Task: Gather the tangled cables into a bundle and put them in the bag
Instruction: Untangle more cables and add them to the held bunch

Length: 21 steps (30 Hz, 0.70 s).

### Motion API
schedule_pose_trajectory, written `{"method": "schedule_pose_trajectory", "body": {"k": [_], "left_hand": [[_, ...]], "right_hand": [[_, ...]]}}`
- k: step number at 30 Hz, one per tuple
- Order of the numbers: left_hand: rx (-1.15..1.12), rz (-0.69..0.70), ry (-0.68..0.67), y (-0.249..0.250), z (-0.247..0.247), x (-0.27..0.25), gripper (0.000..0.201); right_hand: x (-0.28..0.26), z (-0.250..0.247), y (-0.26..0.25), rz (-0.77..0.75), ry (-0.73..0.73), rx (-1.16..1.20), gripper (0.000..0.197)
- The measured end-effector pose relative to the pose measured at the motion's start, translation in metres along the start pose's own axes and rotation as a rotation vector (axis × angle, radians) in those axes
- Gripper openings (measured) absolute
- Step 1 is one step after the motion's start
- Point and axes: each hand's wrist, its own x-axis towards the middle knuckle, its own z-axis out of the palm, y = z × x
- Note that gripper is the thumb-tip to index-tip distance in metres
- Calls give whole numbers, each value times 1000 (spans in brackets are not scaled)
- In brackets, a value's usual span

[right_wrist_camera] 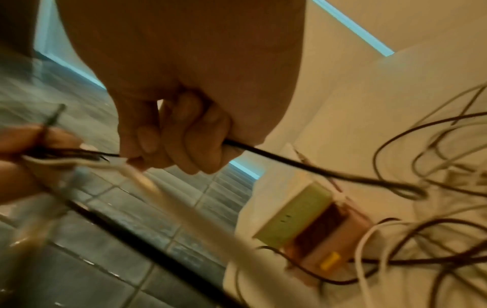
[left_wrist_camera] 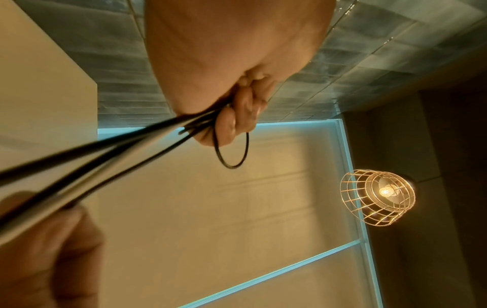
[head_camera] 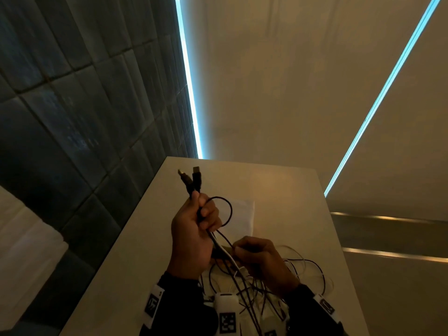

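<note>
Above the pale table (head_camera: 278, 180), the left hand (head_camera: 194, 229) grips several cables (head_camera: 242, 282) just below two plugs (head_camera: 191, 178). The right hand (head_camera: 261, 255) pinches a black strand lower down. The rest sprawls slack on the table. Light and limp, they likely handle best gripped near the plugs. Only the right wrist view shows a small box (right_wrist_camera: 303, 216) among the loops; only the left wrist view shows a caged lamp (left_wrist_camera: 379, 198).

Dark tiled wall (head_camera: 72, 98), pale table (head_camera: 278, 190), caged lamp (left_wrist_camera: 379, 198) alight.
</note>
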Motion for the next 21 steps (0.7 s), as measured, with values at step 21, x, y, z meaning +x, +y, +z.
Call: {"method": "schedule_pose_trajectory", "body": {"k": [21], "left_hand": [[159,1,46,0,-13,6,33]], "right_hand": [[8,-55,112,181,322,-459,42]]}}
